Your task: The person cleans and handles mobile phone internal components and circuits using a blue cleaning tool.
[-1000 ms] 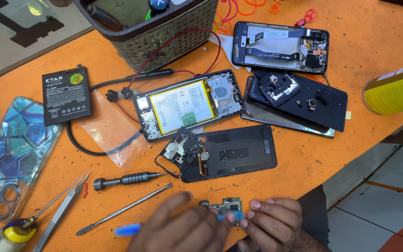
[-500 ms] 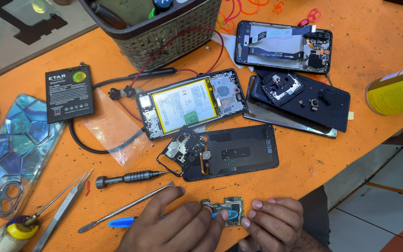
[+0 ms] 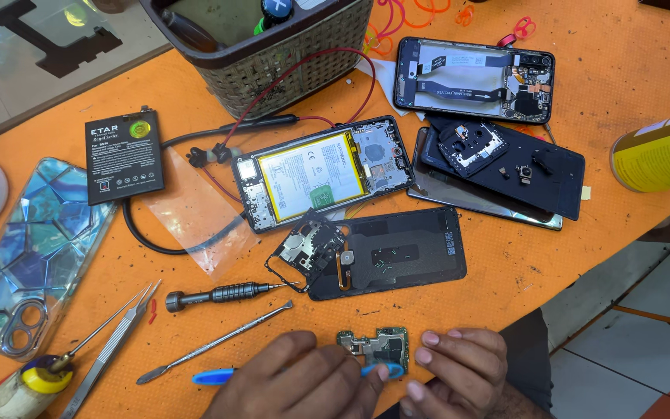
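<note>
While between both hands (image 3: 381,380), circuit board (image 3: 375,347).

**Labels, wrappers and panels on the orange bench**

A loose black battery (image 3: 124,157) lies at the left, flat and rectangular, its label white print with a round green-and-yellow emblem. In the middle, inside the opened phone (image 3: 326,172), sits a yellow-and-white battery label (image 3: 312,175) with a small green sticker at its lower right. Between the two lies an empty clear plastic sleeve (image 3: 195,221), flat over a black cable. At the right edge a yellow can (image 3: 663,151) lies on its side — its wrap is yellow with a pale band at the top, only partly in view. The dark slab (image 3: 482,198) under the black back cover right of the opened phone may be a screen panel — hard to tell.
</note>
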